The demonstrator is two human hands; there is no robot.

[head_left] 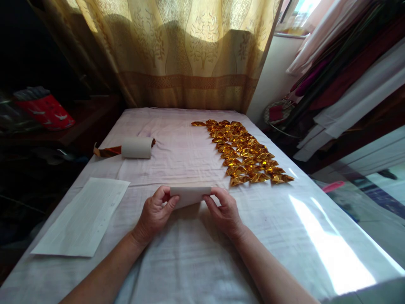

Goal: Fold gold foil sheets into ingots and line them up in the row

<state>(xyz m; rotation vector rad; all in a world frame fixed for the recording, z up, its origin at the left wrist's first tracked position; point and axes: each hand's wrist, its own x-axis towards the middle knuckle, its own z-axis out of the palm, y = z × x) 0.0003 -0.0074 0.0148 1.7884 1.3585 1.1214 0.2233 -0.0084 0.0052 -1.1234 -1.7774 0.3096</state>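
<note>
Between my two hands is a small folded sheet of pale paper [190, 196], held slightly above the cloth. My left hand [157, 211] pinches its left end between thumb and fingers. At the right end, my right hand [224, 211] grips it the same way. Beyond and to the right lie several rows of shiny gold folded foil pieces [249, 156]. Left of my hands rests a printed sheet of paper [85, 217]. Farther back on the left, a pale cardboard tube [136, 147] lies on its side, with an orange-brown strip sticking out of its left end.
A white cloth covers the table [180, 261]. At the far edge hangs a gold patterned curtain [196, 50]. On a dark surface at left stands a red container [46, 109]. Clothes [351, 84] hang along the right side, and sunlight falls on the cloth's right part.
</note>
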